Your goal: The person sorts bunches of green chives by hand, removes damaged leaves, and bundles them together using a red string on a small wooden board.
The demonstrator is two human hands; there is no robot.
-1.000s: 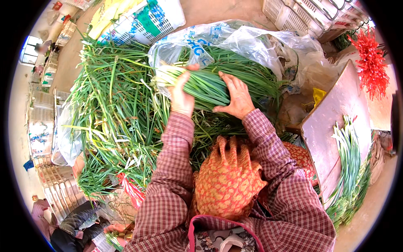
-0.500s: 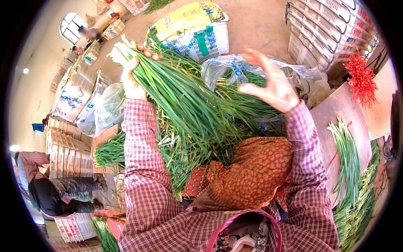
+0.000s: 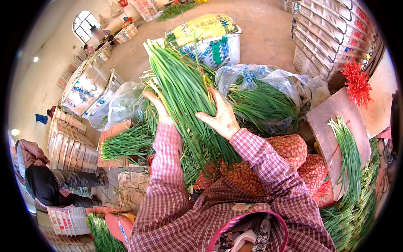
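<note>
A large bunch of garlic chives [image 3: 178, 80] is held up in front of me, pale stem ends at the top and long green leaves hanging toward my lap. My left hand [image 3: 158, 106] presses against its left side; one digit sticks out, and the other fingers are hidden by the leaves. My right hand [image 3: 221, 115] cups the right side, thumb lying across the leaves and fingertips partly out of sight. Below are loose chives and trimmings. On the board [image 3: 315, 113] at my right lies a smaller tied bunch of chives [image 3: 347, 151].
A clear plastic bag [image 3: 268, 75] with chives lies ahead. Beyond it stands a white crate [image 3: 228, 52] topped by a yellow sack [image 3: 201, 29]. Stacked crates [image 3: 323, 33] rise at the far right, near red ties [image 3: 357, 84]. Another person [image 3: 54, 180] is at the left.
My right hand has come down and left from the air onto the bunch. My left hand has moved lower, away from the stem ends, and the bunch now stands more upright.
</note>
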